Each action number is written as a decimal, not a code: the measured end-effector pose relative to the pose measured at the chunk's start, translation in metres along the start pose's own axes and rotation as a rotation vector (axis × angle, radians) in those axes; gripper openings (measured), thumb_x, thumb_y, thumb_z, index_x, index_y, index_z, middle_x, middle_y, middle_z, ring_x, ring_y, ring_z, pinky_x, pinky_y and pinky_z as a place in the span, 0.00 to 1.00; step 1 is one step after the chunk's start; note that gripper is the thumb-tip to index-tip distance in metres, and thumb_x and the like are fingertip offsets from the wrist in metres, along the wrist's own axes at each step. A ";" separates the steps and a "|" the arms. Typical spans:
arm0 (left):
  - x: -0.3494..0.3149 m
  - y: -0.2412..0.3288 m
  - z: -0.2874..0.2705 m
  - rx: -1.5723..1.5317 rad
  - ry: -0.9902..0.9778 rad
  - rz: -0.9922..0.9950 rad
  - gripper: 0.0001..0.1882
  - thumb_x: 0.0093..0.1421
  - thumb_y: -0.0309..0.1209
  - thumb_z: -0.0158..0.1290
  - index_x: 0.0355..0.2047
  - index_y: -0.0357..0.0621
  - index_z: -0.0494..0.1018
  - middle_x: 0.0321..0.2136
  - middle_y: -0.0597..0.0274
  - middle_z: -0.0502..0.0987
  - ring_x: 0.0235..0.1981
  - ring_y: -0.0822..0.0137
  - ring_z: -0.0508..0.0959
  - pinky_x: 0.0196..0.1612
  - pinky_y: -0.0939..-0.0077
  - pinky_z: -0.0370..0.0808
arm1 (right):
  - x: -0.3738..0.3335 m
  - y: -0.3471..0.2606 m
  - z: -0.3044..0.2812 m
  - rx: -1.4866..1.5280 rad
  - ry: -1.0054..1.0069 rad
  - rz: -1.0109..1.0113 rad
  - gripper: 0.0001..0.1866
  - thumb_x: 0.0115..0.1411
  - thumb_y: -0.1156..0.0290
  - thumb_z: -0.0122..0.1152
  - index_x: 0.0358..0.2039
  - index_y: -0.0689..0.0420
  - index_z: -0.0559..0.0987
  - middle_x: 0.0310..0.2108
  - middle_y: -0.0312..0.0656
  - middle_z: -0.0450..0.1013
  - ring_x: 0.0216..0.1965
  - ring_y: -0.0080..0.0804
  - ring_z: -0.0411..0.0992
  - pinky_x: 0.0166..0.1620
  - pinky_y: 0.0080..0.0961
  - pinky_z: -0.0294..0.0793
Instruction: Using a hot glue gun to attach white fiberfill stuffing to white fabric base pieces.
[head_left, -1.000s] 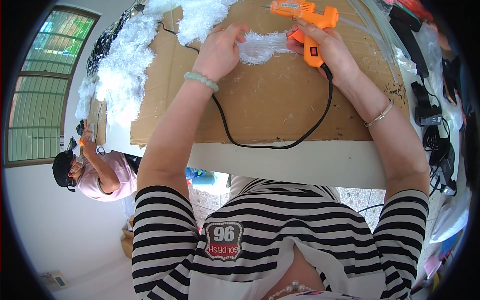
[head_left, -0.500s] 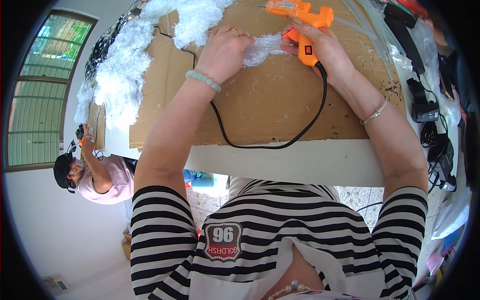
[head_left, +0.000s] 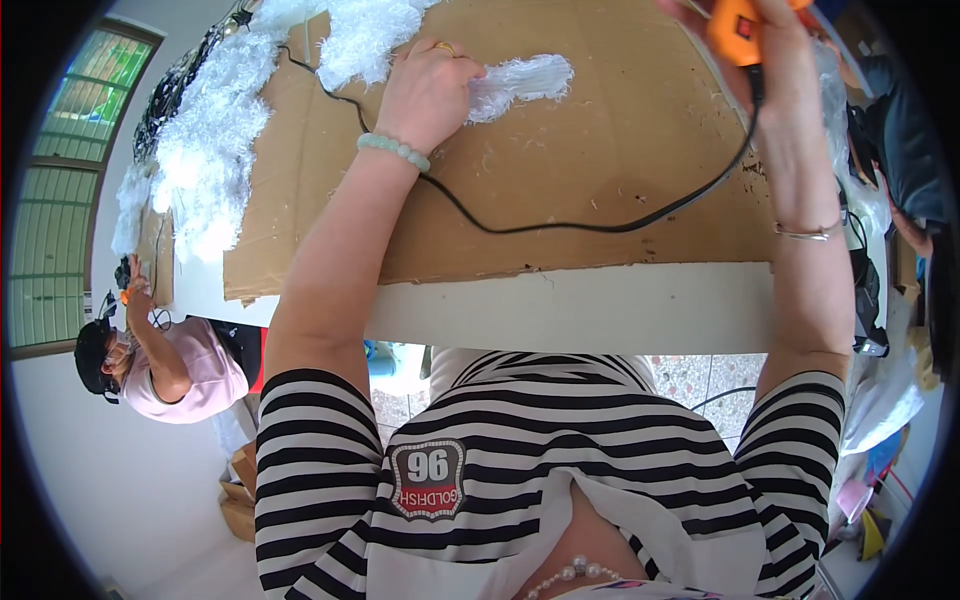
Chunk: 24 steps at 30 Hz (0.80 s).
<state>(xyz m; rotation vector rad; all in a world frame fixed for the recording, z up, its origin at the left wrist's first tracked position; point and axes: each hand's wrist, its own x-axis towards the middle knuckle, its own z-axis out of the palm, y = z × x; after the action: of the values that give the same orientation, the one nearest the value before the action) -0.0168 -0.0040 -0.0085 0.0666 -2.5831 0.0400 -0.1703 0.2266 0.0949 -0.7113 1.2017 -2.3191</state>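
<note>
Against the cardboard sheet [head_left: 600, 160], my left hand [head_left: 430, 100] is closed on one end of a short white fringed strip [head_left: 530, 82]. The strip's free end points right and lies on the cardboard. At the upper right, my right hand [head_left: 785, 80] grips the handle of an orange hot glue gun [head_left: 736, 38], raised off to the side of the strip. The gun's nozzle is out of frame. Its black cord [head_left: 610, 228] curves down across the cardboard and passes under my left wrist. A white tinsel-like piece [head_left: 360, 45] lies just beyond my left hand.
A long heap of white fluffy material [head_left: 205, 150] runs along the left. The white table edge [head_left: 560, 305] is nearest me. A person in pink [head_left: 190, 365] works at the far left, above a cardboard box [head_left: 238, 495]. Clear plastic and a dark-clothed person [head_left: 905, 130] are at the right.
My right hand has carried the glue gun away from the strip, up and to the right, drawing the cord with it. My left hand stays on the strip. The whole view has shifted slightly.
</note>
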 end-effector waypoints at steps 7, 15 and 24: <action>0.002 -0.001 0.010 0.005 0.024 -0.076 0.11 0.47 0.21 0.48 0.25 0.47 0.80 0.31 0.64 0.78 0.39 0.59 0.74 0.42 0.61 0.71 | -0.011 -0.069 -0.090 0.158 -0.485 -0.105 0.16 0.66 0.70 0.38 0.47 0.66 0.68 0.49 0.58 0.66 0.47 0.46 0.68 0.62 0.54 0.56; 0.002 0.007 0.003 -0.021 0.146 -0.094 0.12 0.47 0.19 0.48 0.30 0.46 0.76 0.29 0.60 0.78 0.39 0.58 0.74 0.42 0.61 0.71 | -0.048 0.016 -0.045 -0.827 -0.175 0.317 0.18 0.60 0.56 0.55 0.37 0.60 0.77 0.32 0.36 0.75 0.32 0.20 0.72 0.36 0.18 0.70; 0.006 0.024 -0.007 -0.254 0.199 0.019 0.15 0.48 0.17 0.45 0.37 0.44 0.70 0.26 0.59 0.76 0.38 0.56 0.74 0.46 0.61 0.68 | -0.034 0.046 -0.046 -0.970 -0.292 0.310 0.17 0.61 0.57 0.56 0.38 0.61 0.77 0.30 0.32 0.73 0.32 0.16 0.68 0.35 0.15 0.67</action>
<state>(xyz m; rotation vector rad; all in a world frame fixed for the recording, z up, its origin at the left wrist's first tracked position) -0.0197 0.0196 0.0008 -0.0532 -2.3693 -0.2609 -0.1660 0.2504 0.0253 -1.0160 2.0919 -1.2347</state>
